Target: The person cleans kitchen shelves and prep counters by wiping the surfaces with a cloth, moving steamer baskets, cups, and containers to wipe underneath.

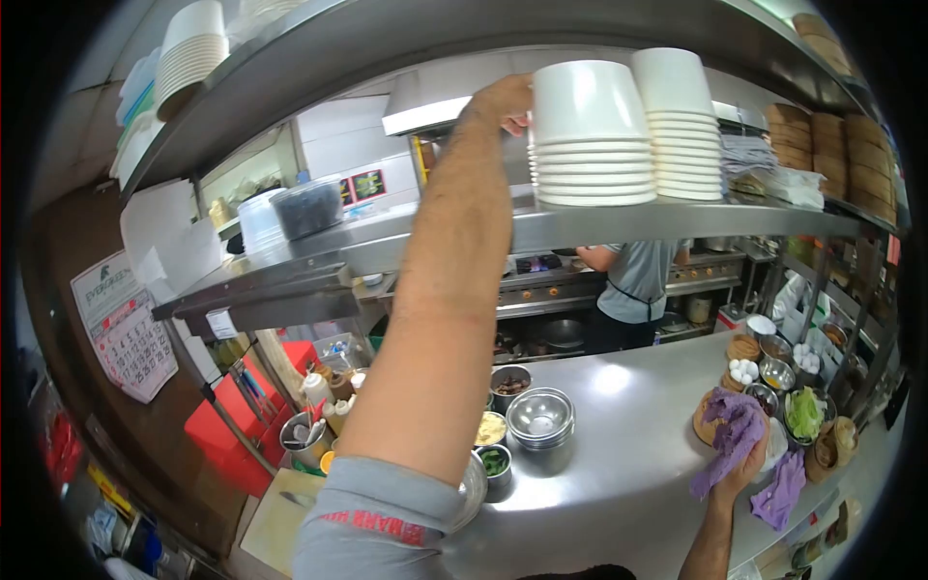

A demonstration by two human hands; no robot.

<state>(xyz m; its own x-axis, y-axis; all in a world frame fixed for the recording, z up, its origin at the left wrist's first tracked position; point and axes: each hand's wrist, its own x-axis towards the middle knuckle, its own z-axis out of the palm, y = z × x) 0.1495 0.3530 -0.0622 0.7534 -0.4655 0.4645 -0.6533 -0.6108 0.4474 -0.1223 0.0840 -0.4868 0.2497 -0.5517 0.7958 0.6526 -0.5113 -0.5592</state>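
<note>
My left hand (505, 101) is raised to the upper shelf, at the left side of a stack of white paper bowls (592, 106). Its visible fingers are curled, and the rest of the hand goes out of sight behind that stack, so what it grips is hidden. A second stack of white bowls (674, 87) stands right beside the first, also upside down. At the lower right, my right hand (742, 472) is closed around a purple cloth (733, 437). Another purple cloth (779, 491) hangs just to the right of it.
Below spreads a steel counter (628, 425) with nested metal bowls (541, 418) and ingredient tins. Eggs (743, 371) and lettuce (803, 414) sit at right. Bamboo steamers (829, 155) stand on the shelf (619, 224). Behind, a person (633, 290) works at the stove.
</note>
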